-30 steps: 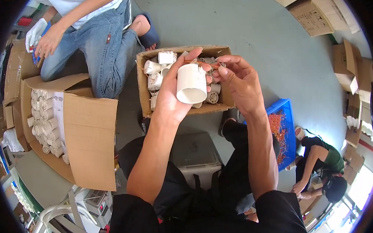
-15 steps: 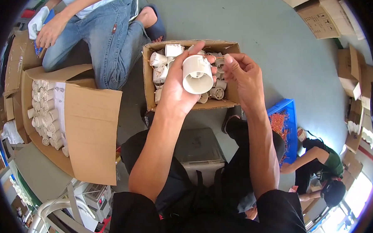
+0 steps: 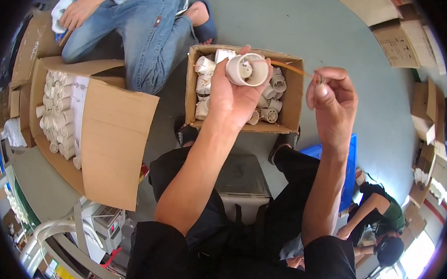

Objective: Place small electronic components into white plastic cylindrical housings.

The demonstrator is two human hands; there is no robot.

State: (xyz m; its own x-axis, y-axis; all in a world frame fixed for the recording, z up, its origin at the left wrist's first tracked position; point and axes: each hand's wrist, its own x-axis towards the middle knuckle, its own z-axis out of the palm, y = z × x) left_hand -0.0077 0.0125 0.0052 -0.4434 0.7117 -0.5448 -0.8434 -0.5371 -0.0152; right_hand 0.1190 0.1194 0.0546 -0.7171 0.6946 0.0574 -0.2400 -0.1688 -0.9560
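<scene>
By box [image 3: 294,96], hands [image 3: 232,100] tight on white cup [image 3: 236,69] (L) & orange wire [image 3: 289,67] (R); printed ctn [image 3: 395,44], illegible

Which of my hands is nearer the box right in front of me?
Left: your left hand holds a white cup over the box. Your right hand is beyond its right edge, pinching an orange wire.

Dark printing [image 3: 387,46] on a cardboard box [image 3: 396,43] — unreadable, pale lettering [image 3: 180,136] on a dark shoe [image 3: 188,135] — too small
</scene>
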